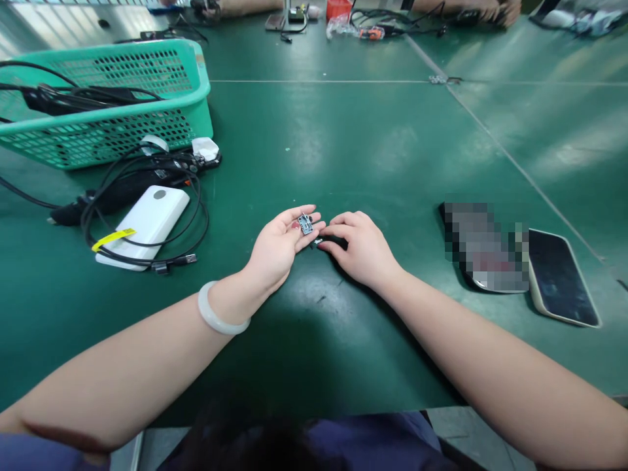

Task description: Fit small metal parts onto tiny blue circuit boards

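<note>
My left hand (275, 247) is turned palm up near the middle of the green table. Between its thumb and fingers it holds a small blue-grey part with metallic bits (305, 224), perhaps a small circuit board; its exact kind is too small to tell. Right beside it, my right hand (362, 247) lies palm down with curled fingers. Its thumb and forefinger close on a small black piece with a silvery end (318, 243), partly hidden under the fingers. The fingertips of both hands nearly meet.
On the left stand a green plastic basket (209, 91) with black cables, a dark tool-like object (122, 186) and a white power bank (147, 222) under a looped cable. To the right lie a black device (466, 261) and a phone (564, 278). Other people's hands (495, 12) show at the far edge.
</note>
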The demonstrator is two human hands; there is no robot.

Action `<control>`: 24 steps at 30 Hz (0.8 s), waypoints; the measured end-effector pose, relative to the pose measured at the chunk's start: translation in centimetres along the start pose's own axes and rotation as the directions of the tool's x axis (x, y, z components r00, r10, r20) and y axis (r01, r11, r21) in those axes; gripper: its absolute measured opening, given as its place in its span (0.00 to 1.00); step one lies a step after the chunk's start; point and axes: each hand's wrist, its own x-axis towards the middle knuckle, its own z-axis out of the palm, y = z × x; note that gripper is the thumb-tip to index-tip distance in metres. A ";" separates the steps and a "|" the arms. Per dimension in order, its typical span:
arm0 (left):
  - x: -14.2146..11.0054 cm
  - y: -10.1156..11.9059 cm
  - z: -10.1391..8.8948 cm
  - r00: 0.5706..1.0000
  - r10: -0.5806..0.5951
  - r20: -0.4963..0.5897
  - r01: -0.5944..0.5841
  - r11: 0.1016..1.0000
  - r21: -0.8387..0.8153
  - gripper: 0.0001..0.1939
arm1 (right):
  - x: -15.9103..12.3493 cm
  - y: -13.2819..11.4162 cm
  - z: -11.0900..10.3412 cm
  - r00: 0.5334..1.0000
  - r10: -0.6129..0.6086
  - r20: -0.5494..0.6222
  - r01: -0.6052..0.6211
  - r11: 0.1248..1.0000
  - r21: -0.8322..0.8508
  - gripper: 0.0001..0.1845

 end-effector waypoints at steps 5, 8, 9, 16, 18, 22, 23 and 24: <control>0.2 -0.1 0.0 1.000 -0.001 0.001 0.001 1.000 -0.022 0.09 | 0.3 -0.2 0.2 0.999 -0.032 0.008 0.032 0.999 -0.013 0.06; 0.2 -0.2 -0.1 1.000 0.012 0.012 -0.012 1.000 -0.004 0.07 | 0.4 -0.1 0.0 1.000 0.010 -0.003 -0.010 1.000 0.028 0.06; 0.2 -0.2 -0.1 1.000 0.016 0.014 -0.016 1.000 0.008 0.07 | 0.3 0.0 -0.1 0.999 0.037 -0.023 -0.036 0.997 0.068 0.06; -0.1 -0.1 0.0 0.998 0.022 0.062 -0.027 0.996 0.088 0.06 | 0.0 -0.9 -1.3 0.937 0.288 -0.197 -0.182 0.885 0.429 0.05; -0.2 -0.1 0.0 0.996 0.013 0.089 -0.020 0.997 0.079 0.06 | 0.0 -1.4 -1.4 0.926 0.308 -0.219 -0.174 0.861 0.478 0.04; -0.3 -0.2 0.0 0.992 -0.006 0.129 0.001 0.999 0.037 0.08 | -0.1 -2.0 -1.2 0.921 0.322 -0.220 -0.175 0.845 0.505 0.04; -0.3 -0.2 0.0 0.991 -0.011 0.136 0.007 0.999 0.031 0.08 | -0.1 -2.0 -1.1 0.921 0.322 -0.221 -0.175 0.846 0.504 0.04; -0.3 -0.2 0.0 0.990 -0.017 0.143 0.013 1.000 0.026 0.08 | -0.1 -2.0 -1.0 0.921 0.321 -0.221 -0.174 0.847 0.502 0.05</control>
